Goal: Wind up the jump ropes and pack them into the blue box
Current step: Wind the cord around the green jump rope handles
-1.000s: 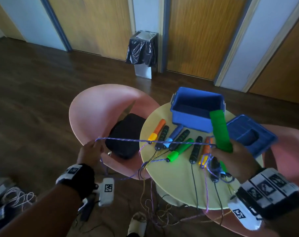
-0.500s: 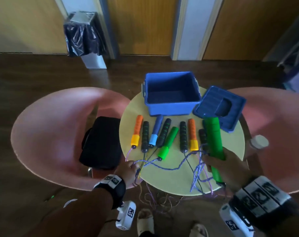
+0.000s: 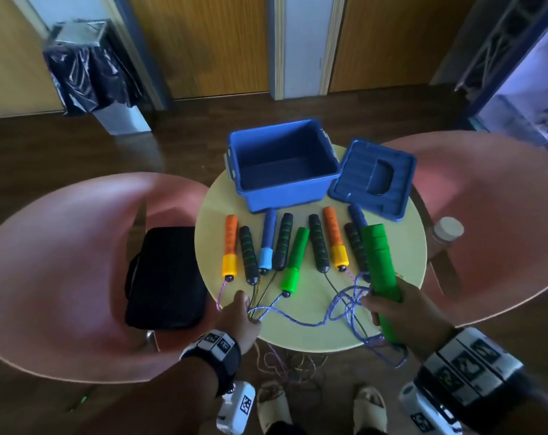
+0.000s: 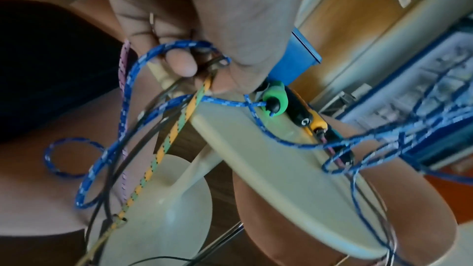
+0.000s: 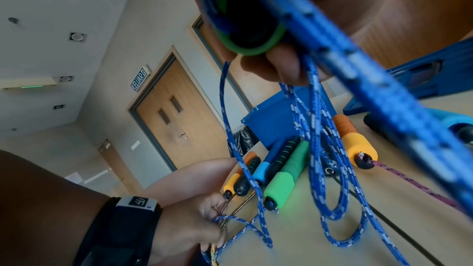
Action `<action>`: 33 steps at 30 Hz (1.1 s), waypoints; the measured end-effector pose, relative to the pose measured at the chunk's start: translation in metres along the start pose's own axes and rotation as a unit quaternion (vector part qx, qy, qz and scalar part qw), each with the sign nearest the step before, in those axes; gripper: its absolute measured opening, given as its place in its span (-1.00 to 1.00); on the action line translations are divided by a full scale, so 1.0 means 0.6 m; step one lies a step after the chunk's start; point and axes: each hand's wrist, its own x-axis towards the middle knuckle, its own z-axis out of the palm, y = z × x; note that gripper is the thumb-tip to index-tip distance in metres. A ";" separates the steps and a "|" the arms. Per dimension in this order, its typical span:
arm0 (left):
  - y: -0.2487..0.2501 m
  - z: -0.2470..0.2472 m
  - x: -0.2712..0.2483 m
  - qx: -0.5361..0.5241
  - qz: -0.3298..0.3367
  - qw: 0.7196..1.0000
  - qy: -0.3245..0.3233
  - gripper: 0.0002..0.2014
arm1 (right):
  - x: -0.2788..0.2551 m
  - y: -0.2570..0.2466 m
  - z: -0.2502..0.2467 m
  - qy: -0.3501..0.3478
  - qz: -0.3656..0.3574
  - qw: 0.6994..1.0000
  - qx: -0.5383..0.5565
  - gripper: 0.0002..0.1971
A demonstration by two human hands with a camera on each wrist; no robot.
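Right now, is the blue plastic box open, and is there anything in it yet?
Open and empty. The blue plastic box shows a bare floor in the head view, and its ribbed blue lid lies beside it on the round yellow table.

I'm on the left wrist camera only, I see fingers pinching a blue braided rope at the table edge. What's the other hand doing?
Observer: The right hand grips a long green foam handle; loops of the blue braided rope hang below it.
Operator: Anything packed in the box yet?
Observer: No, the blue plastic box stands open and empty.
Operator: And its lid?
Observer: The blue ribbed lid lies on the round yellow table, just right of the box.
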 end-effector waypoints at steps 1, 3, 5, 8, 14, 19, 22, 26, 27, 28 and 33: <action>0.001 -0.001 -0.002 -0.008 0.002 1.000 0.006 -0.75 | 0.000 -0.001 0.000 0.000 0.000 1.000 0.005 -0.71; 0.003 -0.003 -0.005 -0.034 -0.001 0.999 0.020 -0.74 | 0.003 0.000 -0.004 0.005 0.006 1.000 0.014 -0.80; 0.004 -0.003 -0.008 -0.090 -0.002 0.996 0.028 -0.72 | 0.004 -0.002 -0.009 0.006 0.010 1.000 0.010 -0.82; 0.002 -0.008 -0.007 -0.122 0.013 0.991 0.050 -0.75 | 0.003 -0.010 -0.009 0.005 0.001 1.000 -0.027 -0.77; -0.009 -0.024 -0.006 -0.094 0.010 0.995 0.024 -0.76 | 0.005 -0.045 -0.004 0.022 -0.030 0.999 -0.039 -0.83; -0.031 -0.036 0.003 -0.048 0.026 0.998 0.041 -0.90 | 0.011 -0.082 -0.013 0.051 -0.056 0.997 0.026 -0.85; -0.034 -0.047 0.009 -0.085 0.031 0.993 0.082 -0.83 | 0.013 -0.097 -0.025 0.065 -0.078 0.994 0.042 -0.81; -0.023 -0.074 0.018 -0.184 0.022 0.971 0.153 -0.84 | 0.010 -0.106 -0.038 0.085 -0.087 0.984 0.127 -0.75; -0.021 -0.081 0.020 -0.201 0.024 0.965 0.169 -0.87 | 0.008 -0.107 -0.040 0.093 -0.089 0.979 0.157 -0.78; -0.020 -0.086 0.023 -0.207 0.026 0.961 0.180 -0.89 | 0.003 -0.111 -0.040 0.100 -0.092 0.971 0.199 -0.82; -0.012 -0.089 0.011 -0.180 0.134 0.967 0.118 -0.88 | -0.016 -0.129 -0.034 0.007 -0.067 0.906 0.417 -0.80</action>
